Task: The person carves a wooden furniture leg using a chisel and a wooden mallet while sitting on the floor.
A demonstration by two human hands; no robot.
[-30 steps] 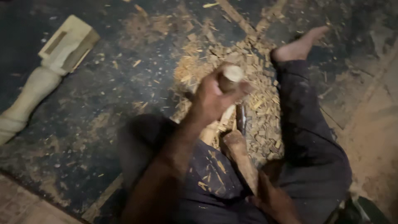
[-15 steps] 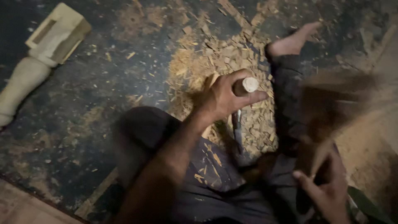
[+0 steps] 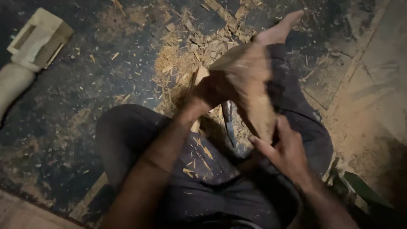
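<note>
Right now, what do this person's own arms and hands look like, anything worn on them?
Both forearms are bare, with no sleeves showing. The left hand and right hand wear no gloves. No watch, ring or band is visible, though the dim, blurred view hides fine detail.

pale tan wood chips [image 3: 186,59] speckle the dark blue-black floor [image 3: 85,110], a cream carved wooden leg [image 3: 29,51] lies there, and the trousers [image 3: 203,186] are dark grey.

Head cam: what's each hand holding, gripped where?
Left hand grips a chisel by its wooden handle, near the top. Right hand holds a motion-blurred wooden mallet at its lower end.
</note>
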